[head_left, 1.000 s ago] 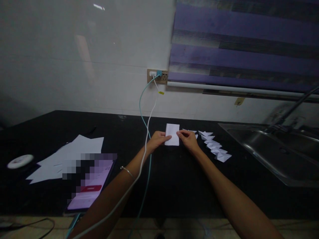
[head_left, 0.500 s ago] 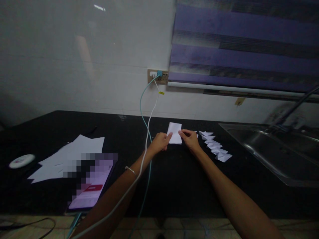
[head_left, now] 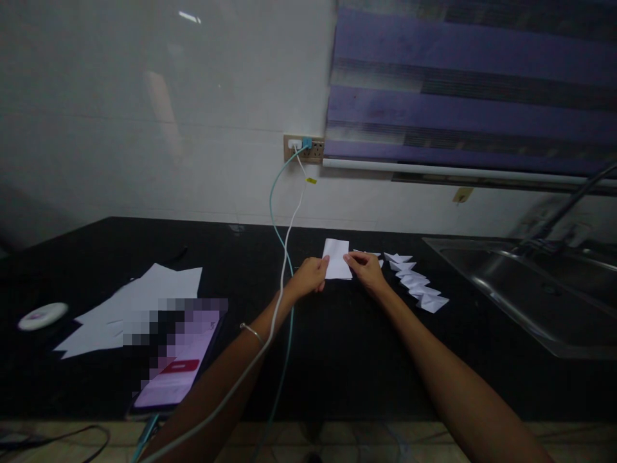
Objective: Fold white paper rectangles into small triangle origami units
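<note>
A small folded sheet of white paper (head_left: 337, 260) is held up between my two hands over the dark countertop. My left hand (head_left: 311, 274) pinches its left edge with the thumb in front. On the opposite edge, my right hand (head_left: 367, 269) grips it between thumb and fingers. Just right of that hand lies a row of several folded paper boats (head_left: 415, 281), overlapping one another. Partly hidden behind the right hand is more white paper (head_left: 376, 256), whose shape I cannot make out.
Loose white sheets (head_left: 149, 292), a phone (head_left: 178, 370) and a white oval object (head_left: 43, 316) lie on the left. White and teal cables hang from the wall socket (head_left: 303, 149), crossing by my left arm. A metal sink (head_left: 530, 321) with a faucet (head_left: 569, 206) is at right.
The folded paper and both hands stay almost in place, each hand keeping its hold. Only a slight shift of the camera view shows.
</note>
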{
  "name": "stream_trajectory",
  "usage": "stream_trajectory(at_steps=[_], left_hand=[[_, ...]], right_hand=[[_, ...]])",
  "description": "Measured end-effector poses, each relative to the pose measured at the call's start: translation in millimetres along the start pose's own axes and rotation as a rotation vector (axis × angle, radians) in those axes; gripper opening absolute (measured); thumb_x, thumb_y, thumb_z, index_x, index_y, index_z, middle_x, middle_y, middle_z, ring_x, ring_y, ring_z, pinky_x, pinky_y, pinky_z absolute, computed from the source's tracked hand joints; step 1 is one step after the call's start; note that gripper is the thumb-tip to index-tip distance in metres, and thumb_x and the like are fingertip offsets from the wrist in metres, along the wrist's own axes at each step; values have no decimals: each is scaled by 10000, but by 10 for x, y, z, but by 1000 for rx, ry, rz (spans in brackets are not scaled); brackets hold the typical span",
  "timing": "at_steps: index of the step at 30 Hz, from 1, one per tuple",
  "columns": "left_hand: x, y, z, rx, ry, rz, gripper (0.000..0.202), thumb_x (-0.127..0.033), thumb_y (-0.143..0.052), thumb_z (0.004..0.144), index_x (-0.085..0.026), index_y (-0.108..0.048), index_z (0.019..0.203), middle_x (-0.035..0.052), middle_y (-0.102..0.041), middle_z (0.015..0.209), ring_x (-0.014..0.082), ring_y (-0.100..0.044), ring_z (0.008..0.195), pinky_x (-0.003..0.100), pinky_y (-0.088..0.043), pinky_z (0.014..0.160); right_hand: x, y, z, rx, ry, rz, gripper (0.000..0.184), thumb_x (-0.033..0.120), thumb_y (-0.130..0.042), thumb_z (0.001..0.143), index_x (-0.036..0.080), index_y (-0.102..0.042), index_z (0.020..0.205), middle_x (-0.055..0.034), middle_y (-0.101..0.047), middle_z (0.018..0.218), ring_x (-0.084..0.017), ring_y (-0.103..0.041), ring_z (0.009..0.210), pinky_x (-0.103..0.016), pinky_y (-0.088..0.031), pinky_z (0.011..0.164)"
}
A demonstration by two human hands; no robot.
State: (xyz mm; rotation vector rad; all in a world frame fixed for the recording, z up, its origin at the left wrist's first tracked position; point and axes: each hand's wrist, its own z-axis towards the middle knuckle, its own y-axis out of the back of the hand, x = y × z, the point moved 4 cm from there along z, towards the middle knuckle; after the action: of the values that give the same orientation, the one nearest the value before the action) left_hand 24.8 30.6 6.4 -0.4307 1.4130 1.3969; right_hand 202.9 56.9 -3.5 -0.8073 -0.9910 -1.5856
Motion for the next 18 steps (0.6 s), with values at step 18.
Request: stream_trajectory(at_steps=[18], left_hand=[[3,111,45,-253,-28,9,541,-546,-351,889,-133,-534,592,20,-519,504,111,-490,435,204,-303,404]], right_hand=[[15,-107,-9,152,-5,10,310,469,-663,728,170,-720,787,-35,-662,718,-162,-550,630,-282,-417,569]])
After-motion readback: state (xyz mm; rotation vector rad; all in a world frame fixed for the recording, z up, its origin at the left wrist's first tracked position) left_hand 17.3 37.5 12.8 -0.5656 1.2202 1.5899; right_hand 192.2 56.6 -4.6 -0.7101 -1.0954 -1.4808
